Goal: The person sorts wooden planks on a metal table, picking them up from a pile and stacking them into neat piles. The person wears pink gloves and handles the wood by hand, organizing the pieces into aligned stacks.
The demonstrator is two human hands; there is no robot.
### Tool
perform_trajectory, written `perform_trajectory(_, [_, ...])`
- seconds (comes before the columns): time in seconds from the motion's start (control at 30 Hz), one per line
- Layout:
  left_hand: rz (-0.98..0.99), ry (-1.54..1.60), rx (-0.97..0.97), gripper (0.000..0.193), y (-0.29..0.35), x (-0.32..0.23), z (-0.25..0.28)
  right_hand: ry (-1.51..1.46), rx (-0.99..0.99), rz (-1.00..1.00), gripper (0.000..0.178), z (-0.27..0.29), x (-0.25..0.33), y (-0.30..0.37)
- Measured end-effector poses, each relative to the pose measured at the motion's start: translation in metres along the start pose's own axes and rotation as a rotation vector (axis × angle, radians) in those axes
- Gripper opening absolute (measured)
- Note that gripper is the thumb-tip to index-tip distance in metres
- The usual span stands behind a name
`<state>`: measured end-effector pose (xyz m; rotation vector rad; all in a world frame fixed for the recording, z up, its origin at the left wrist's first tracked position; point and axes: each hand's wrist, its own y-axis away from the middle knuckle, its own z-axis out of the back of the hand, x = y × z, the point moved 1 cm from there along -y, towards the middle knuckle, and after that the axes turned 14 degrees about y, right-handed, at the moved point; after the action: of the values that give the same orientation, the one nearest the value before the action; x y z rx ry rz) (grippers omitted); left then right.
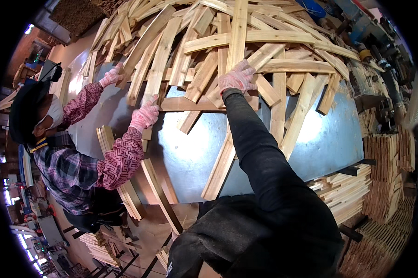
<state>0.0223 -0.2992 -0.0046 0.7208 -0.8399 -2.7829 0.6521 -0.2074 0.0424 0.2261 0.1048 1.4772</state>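
Long pale wooden planks lie in a tangled pile on a metal-topped table. My right hand (237, 78), in a pinkish-white glove, reaches forward and is closed round the near end of a plank (237, 34) that points away from me. Just below that wrist a darker plank (195, 104) lies crosswise. Of my left hand (174, 236) only a sliver of glove shows low in the picture, at the lower end of a slanting plank (161, 197) that overhangs the table's near edge. The sleeve and body hide the rest of that hand.
At the left a co-worker in a plaid shirt (63, 160) has both gloved hands on planks of the pile. The metal table (190, 148) has its near edge by my body. Stacked boards (348, 190) stand at the right, beside machinery (385, 69).
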Motion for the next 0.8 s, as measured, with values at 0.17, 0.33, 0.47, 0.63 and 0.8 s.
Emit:
perform_trajectory(0.17, [-0.077, 0.012, 0.000, 0.045, 0.000, -0.017, -0.012, -0.230, -0.110, 0.054, 0.096, -0.022, -0.079, -0.004])
perform_trajectory(0.33, [-0.173, -0.090, 0.028, 0.043, -0.013, -0.105, -0.032, -0.308, -0.121, 0.311, 0.077, 0.007, -0.184, 0.009])
perform_trajectory(0.47, [-0.144, -0.229, -0.002, 0.044, -0.057, -0.108, -0.045, -0.225, -0.112, 0.422, 0.075, -0.027, -0.268, 0.069])
perform_trajectory(0.63, [-0.077, -0.288, 0.082, 0.047, -0.063, -0.140, -0.046, -0.239, -0.013, 0.461, 0.079, -0.049, -0.338, 0.146])
perform_trajectory(0.8, [-0.139, -0.104, -0.056, 0.045, -0.062, -0.138, -0.031, -0.356, 0.044, 0.642, 0.080, -0.047, -0.373, 0.129])
